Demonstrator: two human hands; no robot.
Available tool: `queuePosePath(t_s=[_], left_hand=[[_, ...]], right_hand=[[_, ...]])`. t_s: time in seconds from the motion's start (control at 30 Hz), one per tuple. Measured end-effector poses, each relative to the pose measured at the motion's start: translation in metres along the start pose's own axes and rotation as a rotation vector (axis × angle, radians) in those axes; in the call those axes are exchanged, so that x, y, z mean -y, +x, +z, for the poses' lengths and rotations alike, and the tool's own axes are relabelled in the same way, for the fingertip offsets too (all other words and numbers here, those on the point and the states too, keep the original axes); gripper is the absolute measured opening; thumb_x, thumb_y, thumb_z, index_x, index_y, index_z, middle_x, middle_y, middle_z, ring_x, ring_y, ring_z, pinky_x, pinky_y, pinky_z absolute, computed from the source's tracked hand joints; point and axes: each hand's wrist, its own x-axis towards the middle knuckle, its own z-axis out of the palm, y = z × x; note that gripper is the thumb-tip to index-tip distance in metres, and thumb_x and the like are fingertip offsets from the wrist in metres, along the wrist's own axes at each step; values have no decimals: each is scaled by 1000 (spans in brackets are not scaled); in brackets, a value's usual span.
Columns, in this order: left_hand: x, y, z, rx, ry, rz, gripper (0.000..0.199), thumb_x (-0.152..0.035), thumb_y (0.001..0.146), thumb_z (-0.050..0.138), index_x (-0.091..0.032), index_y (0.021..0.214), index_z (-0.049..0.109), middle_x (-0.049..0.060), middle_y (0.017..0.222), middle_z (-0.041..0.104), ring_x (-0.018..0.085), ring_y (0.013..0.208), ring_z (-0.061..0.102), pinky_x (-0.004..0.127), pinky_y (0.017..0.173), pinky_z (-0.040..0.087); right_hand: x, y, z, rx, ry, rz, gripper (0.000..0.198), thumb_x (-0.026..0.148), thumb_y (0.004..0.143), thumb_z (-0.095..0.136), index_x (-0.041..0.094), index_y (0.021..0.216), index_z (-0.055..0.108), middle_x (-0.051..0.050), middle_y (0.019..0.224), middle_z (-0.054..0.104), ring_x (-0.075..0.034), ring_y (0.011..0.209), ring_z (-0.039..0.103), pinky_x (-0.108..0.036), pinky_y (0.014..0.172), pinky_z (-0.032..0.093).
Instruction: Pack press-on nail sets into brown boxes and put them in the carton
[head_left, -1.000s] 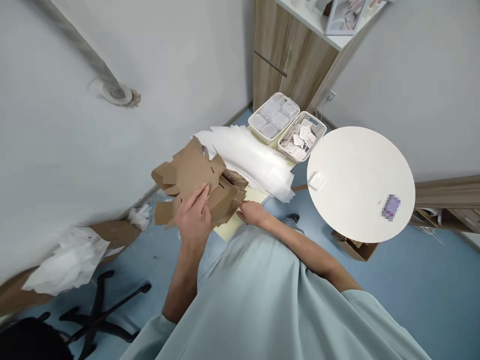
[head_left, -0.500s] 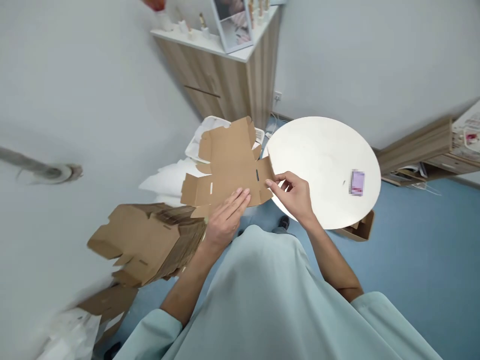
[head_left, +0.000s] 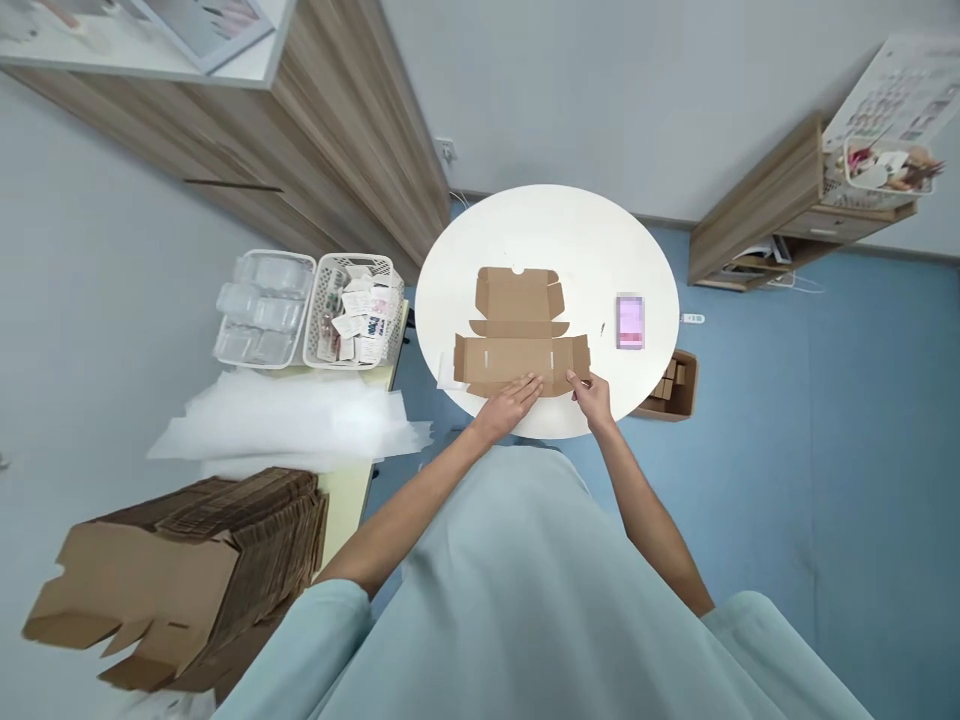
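Note:
An unfolded brown cardboard box [head_left: 517,355] lies over the round white table [head_left: 465,250], its slotted panel closest to me and several of its flaps tilted up. My left hand [head_left: 512,402] rests on the near edge of the cardboard, fingers stretched out flat and side by side; its thumb is hidden. At the right end, my right hand [head_left: 592,398] pinches a side flap between thumb and fingers. A small white piece [head_left: 450,372] sticks out from beneath the cardboard's left end.
A phone-like device [head_left: 630,321] lies on the table's right side. To the left are a stack of flat cardboard boxes [head_left: 165,590], white foam sheets [head_left: 292,420], a basket of packets [head_left: 360,310] and a tray of clear containers [head_left: 262,310]. An open carton [head_left: 679,390] stands on the floor.
My view and body have turned right, away from the stack. The cardboard box has gone from beside the table to over its middle, with both hands at it.

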Motion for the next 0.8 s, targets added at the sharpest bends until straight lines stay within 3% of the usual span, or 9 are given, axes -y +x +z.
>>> queuePosePath(t_s=[0.1,0.23,0.43,0.53,0.6,0.7,0.8], left_hand=[[-1,13,36,134,2,14,64,2,102,38,-10,164,48,17,166,52,24,161,43,45,132,43],[-1,21,67,274,-16,24,64,3,100,37,-8,161,52,19,167,51,26,161,43,44,132,41],[5,25,87,402,-67,-26,70,5,96,37,-13,162,53,16,170,49,27,161,44,43,129,45],[12,17,88,426,-85,-109,74,6,95,36,-13,165,51,17,172,44,29,162,40,47,129,45],[21,8,85,413,-102,-193,76,5,93,36,-10,168,45,21,173,41,31,164,37,52,130,42],[35,-8,78,409,-124,-310,76,4,93,35,-4,169,41,25,172,40,31,165,34,52,134,35],[45,-22,71,448,-149,-396,72,3,94,38,-1,166,43,28,171,41,32,165,36,49,136,32]], right_hand=[[-39,10,-9,-38,23,102,69,85,66,76,19,81,68,-4,74,69,-14,54,52,-31,57,46],[-79,14,-11,-82,-3,193,66,84,65,74,19,77,66,-3,69,67,-15,54,54,-30,55,45],[-101,18,-12,-20,-275,332,48,66,90,61,20,77,66,-5,68,70,-22,65,70,-29,60,52],[-99,21,-17,-1,-401,329,33,50,95,61,19,92,73,-9,91,79,-26,85,77,-34,77,59],[-92,24,-18,-24,-533,234,34,42,97,61,18,115,75,-15,120,79,-31,110,76,-40,93,60],[-74,35,-11,-30,-745,35,56,39,103,54,14,152,57,-21,160,56,-36,141,62,-47,110,55],[-53,54,8,74,-824,-39,64,37,106,51,13,164,41,-22,169,45,-36,150,53,-50,118,50]])
